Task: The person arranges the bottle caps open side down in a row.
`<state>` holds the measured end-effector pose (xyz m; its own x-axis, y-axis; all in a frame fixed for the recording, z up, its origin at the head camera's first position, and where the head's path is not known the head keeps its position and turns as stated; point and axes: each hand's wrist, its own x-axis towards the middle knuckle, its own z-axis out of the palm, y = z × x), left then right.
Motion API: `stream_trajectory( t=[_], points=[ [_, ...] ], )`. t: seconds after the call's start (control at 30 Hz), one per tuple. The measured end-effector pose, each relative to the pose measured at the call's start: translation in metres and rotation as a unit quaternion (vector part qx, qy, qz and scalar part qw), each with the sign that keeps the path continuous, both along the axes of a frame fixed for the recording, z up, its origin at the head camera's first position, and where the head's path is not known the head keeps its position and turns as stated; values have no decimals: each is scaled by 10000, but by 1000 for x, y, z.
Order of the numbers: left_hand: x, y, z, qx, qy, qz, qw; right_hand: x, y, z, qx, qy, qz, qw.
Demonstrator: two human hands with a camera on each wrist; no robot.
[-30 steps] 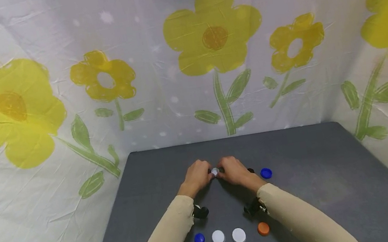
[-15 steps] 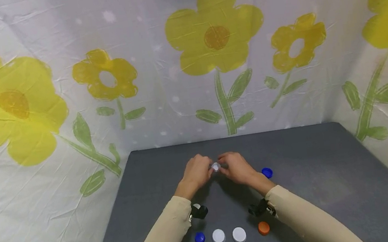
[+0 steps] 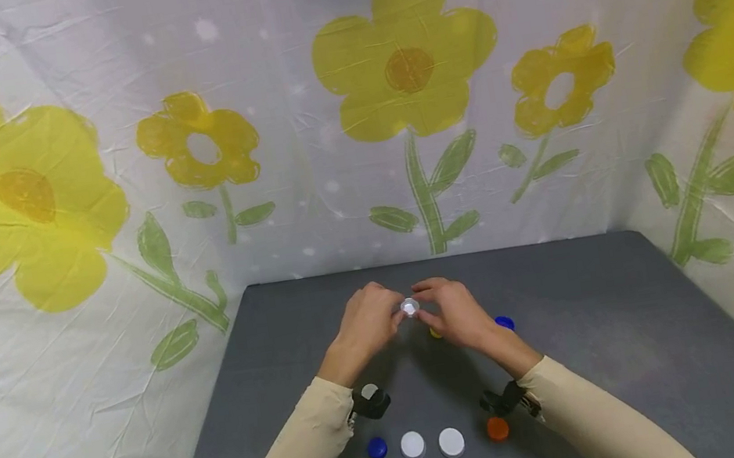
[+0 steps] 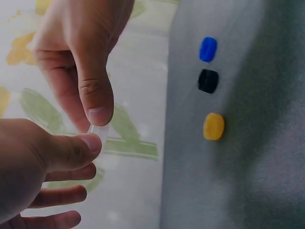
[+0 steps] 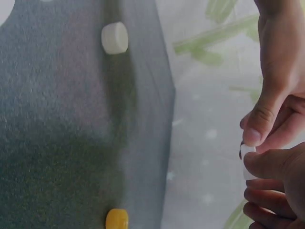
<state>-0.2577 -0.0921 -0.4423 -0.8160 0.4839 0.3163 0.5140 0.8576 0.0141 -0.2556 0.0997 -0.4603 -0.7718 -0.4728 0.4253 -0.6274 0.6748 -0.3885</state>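
Observation:
A small white bottle cap [image 3: 410, 307] is held above the far part of the table, between both hands. My left hand [image 3: 367, 322] pinches its left edge with the thumb in front. My right hand [image 3: 456, 312] pinches the right edge, thumb also in front. In the left wrist view the white cap [image 4: 99, 131] shows as a ribbed rim between the two thumbs. In the right wrist view the cap [image 5: 248, 160] stands tilted, partly covered by fingertips. A yellow cap [image 3: 435, 333] lies on the table just below the right hand.
A blue cap [image 3: 504, 322] lies beyond the right wrist; a black cap [image 4: 208, 81] sits beside it. Nearer stand a blue cap [image 3: 377, 448], two white caps [image 3: 413, 445] and an orange cap [image 3: 498, 428]. Another white cap [image 3: 370, 391] is by the left wrist. Flowered cloth [image 3: 304, 191] hangs behind.
Both hands have risen with the white cap, away from the tabletop and slightly farther off. The yellow cap has come into view beneath the right hand.

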Motion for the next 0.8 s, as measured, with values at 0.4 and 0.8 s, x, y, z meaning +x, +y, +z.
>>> stream_trajectory(
  t=[0.4, 0.8],
  points=[
    [23, -6, 20, 302, 149, -218, 9992, 17, -2, 10, -556, 210, 38, 9982],
    [42, -15, 14, 1021, 212, -650, 9924, 36, 7, 7, -930, 27, 67, 9956]
  ],
)
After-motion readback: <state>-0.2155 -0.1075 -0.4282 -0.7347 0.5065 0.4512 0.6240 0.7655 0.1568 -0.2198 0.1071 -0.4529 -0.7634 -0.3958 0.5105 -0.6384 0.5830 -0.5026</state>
